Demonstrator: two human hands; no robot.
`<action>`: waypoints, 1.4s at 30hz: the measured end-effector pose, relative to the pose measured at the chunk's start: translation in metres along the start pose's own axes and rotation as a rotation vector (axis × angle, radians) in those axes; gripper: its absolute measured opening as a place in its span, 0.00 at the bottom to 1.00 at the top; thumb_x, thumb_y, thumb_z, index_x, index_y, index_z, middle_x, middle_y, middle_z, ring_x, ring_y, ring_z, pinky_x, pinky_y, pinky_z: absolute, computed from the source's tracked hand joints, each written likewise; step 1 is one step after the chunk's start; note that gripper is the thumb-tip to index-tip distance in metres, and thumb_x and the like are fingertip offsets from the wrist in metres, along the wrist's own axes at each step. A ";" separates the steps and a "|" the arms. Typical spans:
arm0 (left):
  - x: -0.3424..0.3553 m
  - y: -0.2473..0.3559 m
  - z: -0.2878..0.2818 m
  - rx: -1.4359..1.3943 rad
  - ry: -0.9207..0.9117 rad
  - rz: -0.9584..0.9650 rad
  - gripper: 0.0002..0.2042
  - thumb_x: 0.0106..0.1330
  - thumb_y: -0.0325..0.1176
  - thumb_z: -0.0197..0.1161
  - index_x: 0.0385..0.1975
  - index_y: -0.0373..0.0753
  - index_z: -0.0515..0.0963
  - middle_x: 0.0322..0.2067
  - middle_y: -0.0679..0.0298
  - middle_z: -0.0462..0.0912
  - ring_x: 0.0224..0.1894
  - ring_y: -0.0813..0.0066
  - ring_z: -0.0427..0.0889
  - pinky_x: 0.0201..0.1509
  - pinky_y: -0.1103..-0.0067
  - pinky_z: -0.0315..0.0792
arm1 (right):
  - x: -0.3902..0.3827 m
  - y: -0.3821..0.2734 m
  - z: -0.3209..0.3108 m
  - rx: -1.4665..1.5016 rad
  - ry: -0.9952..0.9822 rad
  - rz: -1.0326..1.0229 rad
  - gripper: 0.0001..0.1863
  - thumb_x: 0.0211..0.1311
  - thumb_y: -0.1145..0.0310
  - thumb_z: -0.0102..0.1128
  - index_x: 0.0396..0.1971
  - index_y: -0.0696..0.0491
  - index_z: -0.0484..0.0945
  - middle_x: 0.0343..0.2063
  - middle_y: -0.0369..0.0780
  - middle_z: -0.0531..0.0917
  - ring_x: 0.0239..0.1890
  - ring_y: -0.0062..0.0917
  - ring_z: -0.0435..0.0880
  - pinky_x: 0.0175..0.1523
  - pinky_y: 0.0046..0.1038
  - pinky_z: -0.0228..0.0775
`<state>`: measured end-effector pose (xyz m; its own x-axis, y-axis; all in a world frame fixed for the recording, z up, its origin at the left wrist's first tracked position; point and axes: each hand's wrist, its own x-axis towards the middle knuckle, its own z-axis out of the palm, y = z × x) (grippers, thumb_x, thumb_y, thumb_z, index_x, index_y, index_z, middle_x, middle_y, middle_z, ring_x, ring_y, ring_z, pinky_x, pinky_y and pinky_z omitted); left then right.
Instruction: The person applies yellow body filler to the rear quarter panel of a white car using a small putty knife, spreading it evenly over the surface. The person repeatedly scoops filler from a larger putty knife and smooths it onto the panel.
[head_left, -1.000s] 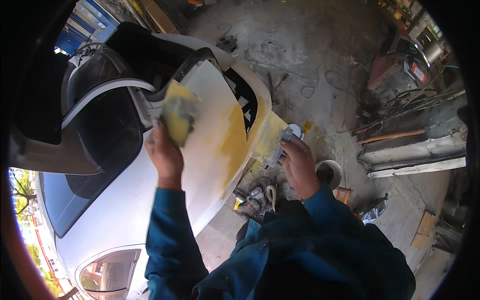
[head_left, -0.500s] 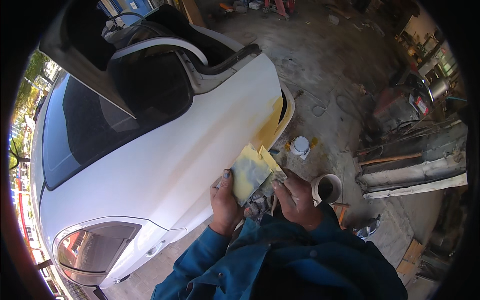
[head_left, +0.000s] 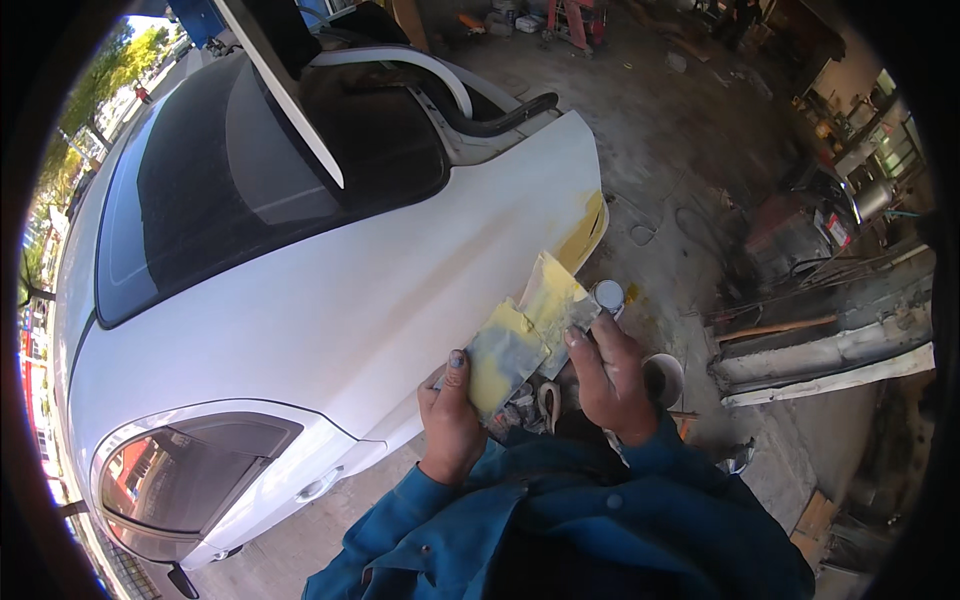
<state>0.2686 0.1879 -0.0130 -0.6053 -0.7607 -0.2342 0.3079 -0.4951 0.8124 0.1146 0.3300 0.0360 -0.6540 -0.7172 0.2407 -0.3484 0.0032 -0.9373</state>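
My left hand grips a flat mixing board smeared with yellow filler, its thumb lying on top. In my right hand is a thin, flat putty spreader, also coated in yellow filler. The spreader's left edge meets or overlaps the board's right side, where a small lump of filler sits. Beyond both stands a white car with its trunk lid raised. Yellow filler covers part of its rear corner.
A white can stands on the floor beyond my right hand, with yellow stains beside it. A pale bucket is right of that hand. A long whitish panel lies at the right, and a hose trails over the floor.
The spreader has turned and slid so more of its yellow-coated face shows beside the board. My right hand has moved slightly right, its fingers straighter. The view has shifted.
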 end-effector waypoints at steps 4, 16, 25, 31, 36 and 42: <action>0.002 0.017 -0.001 -0.007 -0.034 0.043 0.21 0.83 0.43 0.60 0.46 0.25 0.82 0.40 0.56 0.88 0.41 0.71 0.86 0.47 0.75 0.81 | -0.003 -0.013 0.018 -0.122 -0.156 -0.131 0.16 0.78 0.75 0.57 0.60 0.64 0.77 0.43 0.58 0.86 0.44 0.56 0.87 0.50 0.43 0.79; 0.000 0.020 0.016 -0.006 0.035 0.230 0.26 0.84 0.50 0.55 0.54 0.25 0.78 0.41 0.52 0.87 0.38 0.64 0.88 0.44 0.70 0.84 | 0.008 0.026 -0.005 -0.303 -0.348 -0.171 0.15 0.79 0.74 0.55 0.58 0.64 0.79 0.46 0.56 0.87 0.45 0.50 0.88 0.52 0.41 0.80; -0.026 -0.001 0.037 -0.095 0.067 0.075 0.23 0.84 0.46 0.56 0.55 0.24 0.79 0.47 0.51 0.87 0.45 0.65 0.88 0.51 0.70 0.84 | 0.011 -0.002 0.005 0.659 0.184 0.156 0.12 0.85 0.71 0.49 0.57 0.59 0.77 0.48 0.39 0.84 0.50 0.23 0.85 0.51 0.31 0.85; -0.020 0.008 0.044 -0.150 0.092 0.090 0.23 0.84 0.45 0.56 0.55 0.25 0.79 0.48 0.52 0.88 0.45 0.65 0.89 0.50 0.71 0.84 | -0.010 0.010 -0.009 0.004 -0.030 -0.176 0.14 0.81 0.74 0.56 0.59 0.63 0.81 0.41 0.47 0.88 0.42 0.26 0.87 0.46 0.30 0.79; -0.026 0.006 0.035 -0.126 0.099 0.094 0.23 0.85 0.46 0.55 0.56 0.25 0.78 0.47 0.51 0.88 0.45 0.64 0.89 0.50 0.70 0.84 | -0.002 0.018 -0.006 0.217 0.155 -0.015 0.08 0.83 0.71 0.53 0.50 0.59 0.78 0.40 0.42 0.84 0.41 0.24 0.84 0.42 0.31 0.81; -0.033 0.002 0.037 -0.191 0.169 0.089 0.23 0.85 0.46 0.54 0.57 0.26 0.78 0.47 0.53 0.88 0.45 0.64 0.89 0.49 0.70 0.84 | -0.019 0.009 0.009 0.326 0.030 -0.086 0.16 0.84 0.71 0.52 0.62 0.63 0.76 0.49 0.47 0.88 0.50 0.29 0.89 0.52 0.33 0.86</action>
<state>0.2620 0.2271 0.0161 -0.4439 -0.8559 -0.2652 0.4972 -0.4815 0.7218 0.1299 0.3375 0.0206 -0.6525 -0.6847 0.3248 -0.1733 -0.2825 -0.9435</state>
